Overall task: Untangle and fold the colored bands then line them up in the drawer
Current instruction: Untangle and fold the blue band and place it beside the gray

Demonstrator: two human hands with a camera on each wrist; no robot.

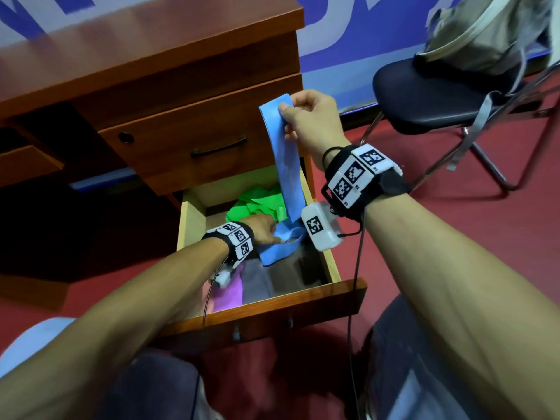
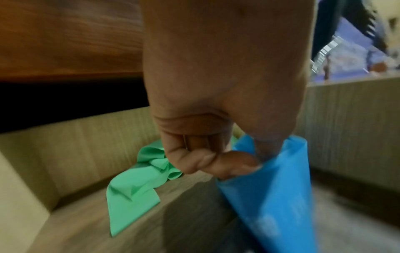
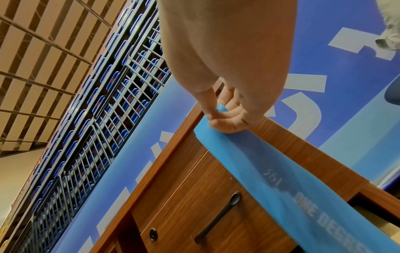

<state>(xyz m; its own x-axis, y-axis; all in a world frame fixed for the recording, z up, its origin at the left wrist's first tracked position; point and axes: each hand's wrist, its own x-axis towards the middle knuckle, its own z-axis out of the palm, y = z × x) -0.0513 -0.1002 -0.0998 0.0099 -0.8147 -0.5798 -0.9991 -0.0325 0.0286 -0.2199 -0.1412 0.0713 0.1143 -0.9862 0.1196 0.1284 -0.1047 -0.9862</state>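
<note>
Keep the right hand [image 1: 309,116] pinched on the top end of the blue band [image 1: 283,165], raised above the open drawer [image 1: 330,262], so that the strip hangs straight and any twist shows along its length. With the left hand [image 1: 263,228], clenched round the lower, bunched part of the same band down inside the drawer, slide along the strip rather than tug, feeding slack upward only as each loop comes free. Watch the green band [image 1: 257,206], heaped crumpled at the back of the drawer just behind the left hand: whether it is caught up with the blue one cannot be told from here, so lift gently and stop if it rises too. Judged as early in the task, with one band half drawn out and the green one untouched. Once flat, bring the two ends together, halve again, press the fold between flat fingers, then lay it beside the purple band [image 1: 228,294] and the grey band [image 1: 257,283] near the drawer's front, edges parallel. Stretchy, slippery stuff by the look of it, so hold firm at the ends
</note>
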